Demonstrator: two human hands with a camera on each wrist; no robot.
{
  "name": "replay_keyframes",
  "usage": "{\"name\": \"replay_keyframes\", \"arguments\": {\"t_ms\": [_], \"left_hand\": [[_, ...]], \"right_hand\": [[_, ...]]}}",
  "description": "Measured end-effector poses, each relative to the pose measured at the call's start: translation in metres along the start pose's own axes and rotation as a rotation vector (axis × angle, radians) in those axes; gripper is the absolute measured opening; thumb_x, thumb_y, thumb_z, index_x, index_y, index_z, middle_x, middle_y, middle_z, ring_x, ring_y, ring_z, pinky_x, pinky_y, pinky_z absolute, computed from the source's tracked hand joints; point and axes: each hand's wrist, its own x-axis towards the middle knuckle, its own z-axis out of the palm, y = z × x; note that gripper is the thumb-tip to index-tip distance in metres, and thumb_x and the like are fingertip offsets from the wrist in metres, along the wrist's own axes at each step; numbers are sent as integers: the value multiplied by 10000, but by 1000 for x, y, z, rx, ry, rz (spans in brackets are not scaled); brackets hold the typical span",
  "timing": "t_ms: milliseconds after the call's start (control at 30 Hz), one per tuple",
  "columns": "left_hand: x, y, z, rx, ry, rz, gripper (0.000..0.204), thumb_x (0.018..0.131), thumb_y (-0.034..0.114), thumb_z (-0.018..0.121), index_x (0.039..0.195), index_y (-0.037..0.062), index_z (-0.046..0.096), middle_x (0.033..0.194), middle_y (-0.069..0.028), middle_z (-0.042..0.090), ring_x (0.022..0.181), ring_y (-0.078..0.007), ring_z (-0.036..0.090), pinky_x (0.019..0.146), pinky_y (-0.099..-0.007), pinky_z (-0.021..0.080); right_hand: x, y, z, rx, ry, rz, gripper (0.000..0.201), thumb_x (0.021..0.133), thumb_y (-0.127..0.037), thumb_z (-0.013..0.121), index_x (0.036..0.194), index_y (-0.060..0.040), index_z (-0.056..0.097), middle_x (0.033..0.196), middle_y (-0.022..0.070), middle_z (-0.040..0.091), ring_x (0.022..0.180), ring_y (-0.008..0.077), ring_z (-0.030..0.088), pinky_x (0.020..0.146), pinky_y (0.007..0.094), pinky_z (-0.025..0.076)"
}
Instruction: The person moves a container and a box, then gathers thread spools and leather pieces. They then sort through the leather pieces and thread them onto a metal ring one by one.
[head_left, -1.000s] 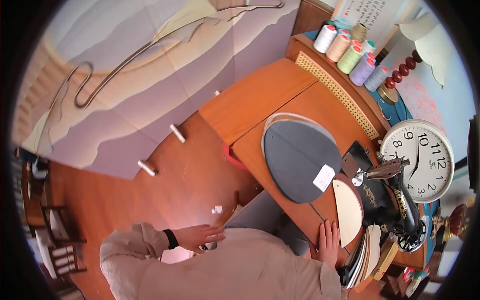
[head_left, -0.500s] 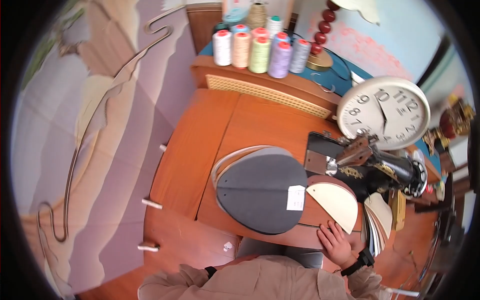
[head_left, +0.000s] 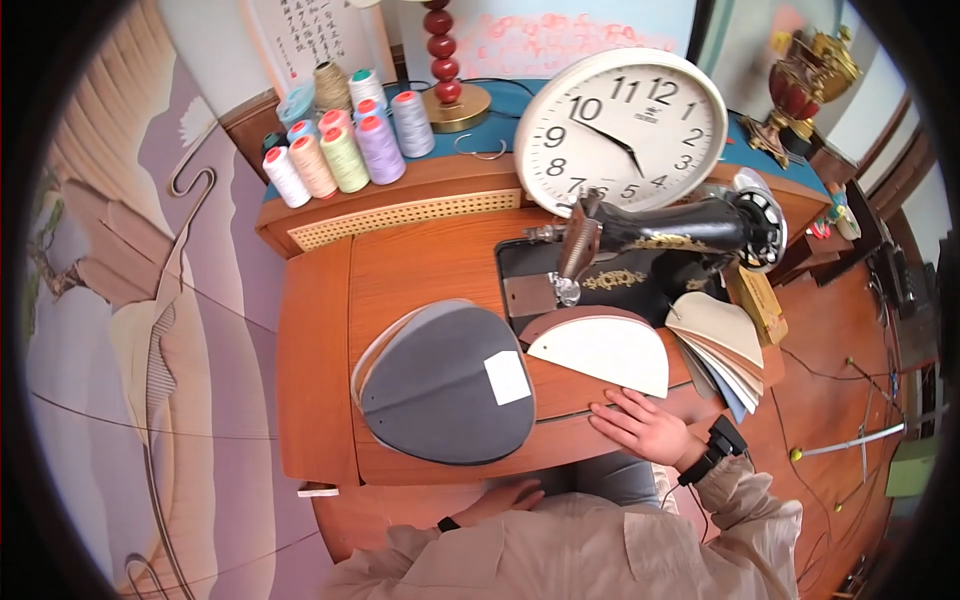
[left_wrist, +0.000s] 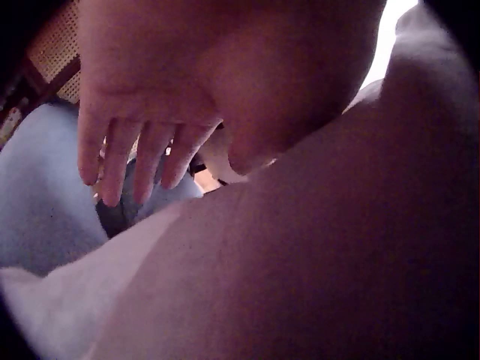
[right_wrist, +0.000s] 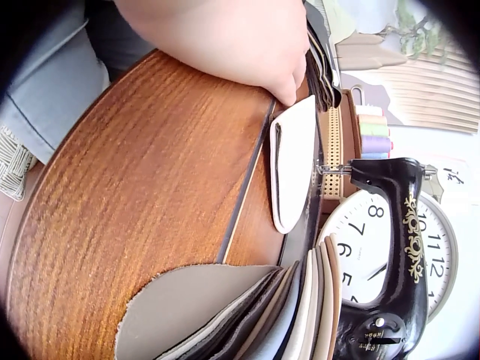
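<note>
In the head view my right hand (head_left: 645,425) rests on the front edge of the wooden table (head_left: 310,380), fingers spread and straight. Its fingertips lie just below a cream half-oval swatch (head_left: 610,350) with a brown one under it. To the hand's left is a stack of dark grey oval swatches (head_left: 440,400) bearing a white label (head_left: 508,377). A fan of swatches (right_wrist: 300,300) lies on its other side. Low by the lap is my left hand (head_left: 505,498), partly hidden by the sleeve. The left wrist view shows that hand (left_wrist: 172,90) with extended fingers, holding nothing.
A black sewing machine (head_left: 660,230) stands behind the swatches, with a round clock (head_left: 625,130) leaning behind it. Several thread spools (head_left: 345,160) and a lamp base (head_left: 455,108) occupy the blue back shelf. A yellow box (head_left: 760,303) sits at the right.
The head view has swung right, bringing the table and clock more upright in it. My left hand has dropped from in front of the torso toward the lap. My right hand stays at the table edge.
</note>
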Motion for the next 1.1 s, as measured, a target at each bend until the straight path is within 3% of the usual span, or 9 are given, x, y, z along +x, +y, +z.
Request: {"name": "replay_keyframes", "arguments": {"t_ms": [133,200,333,500,633,667,833,933,1100], "left_hand": [[18,6,19,-25,169,77,483,999,436,538,1347,102,548,1347,-178,575,1251,-335,551,1023,-422,451],[17,32,17,-52,354,156,438,972,347,603,1281,39,567,1260,-222,601,1159,-385,586,972,-438,484],[29,60,26,46,486,238,420,962,322,621,1272,44,567,1223,-198,617,1126,-380,601,928,-435,508],[36,117,25,94,528,212,354,948,286,636,1209,49,599,1159,-170,634,1063,-354,623,880,-429,517],[43,143,22,143,538,235,327,914,229,659,1179,44,612,1149,-175,632,1039,-361,617,878,-437,505],[46,143,23,187,528,258,323,901,216,668,1165,38,614,1148,-177,633,1044,-369,612,879,-442,503],[61,176,36,110,547,298,370,841,149,692,1178,19,608,1152,-203,629,1066,-391,600,912,-446,495],[70,187,44,173,532,316,374,859,162,690,1195,23,603,1167,-192,630,1079,-378,602,924,-439,490],[83,201,54,346,472,406,384,904,197,683,1238,33,590,1207,-163,633,1113,-346,605,957,-420,478]], "right_hand": [[-3,1,-5,41,-32,-13,748,810,-282,677,1486,-113,403,1539,43,403,1421,275,370,1188,433,300],[-4,0,-2,58,8,-15,732,824,-282,668,1484,-108,405,1537,49,406,1420,277,371,1187,433,301],[-9,2,6,95,109,-40,676,869,-265,637,1478,-82,406,1529,76,410,1410,293,383,1176,436,311],[-6,-1,9,253,239,-15,644,851,-206,629,1439,-28,436,1505,115,431,1389,318,407,1159,450,332],[-10,-8,3,308,396,-84,562,794,-177,662,1312,5,543,1345,151,567,1294,355,500,1120,476,374],[-16,-9,-12,359,465,-101,502,782,-155,646,1247,24,581,1263,166,606,1242,356,541,1101,474,399],[-55,5,-86,262,558,-188,456,753,-138,647,1167,49,614,1184,186,627,1188,339,579,1050,459,461],[-78,13,-120,151,692,-228,388,759,-125,656,1107,46,644,1151,168,657,1104,313,636,966,430,526],[-106,4,-163,92,876,-370,350,698,-181,627,955,54,666,1030,170,681,977,316,658,927,426,528]]}}
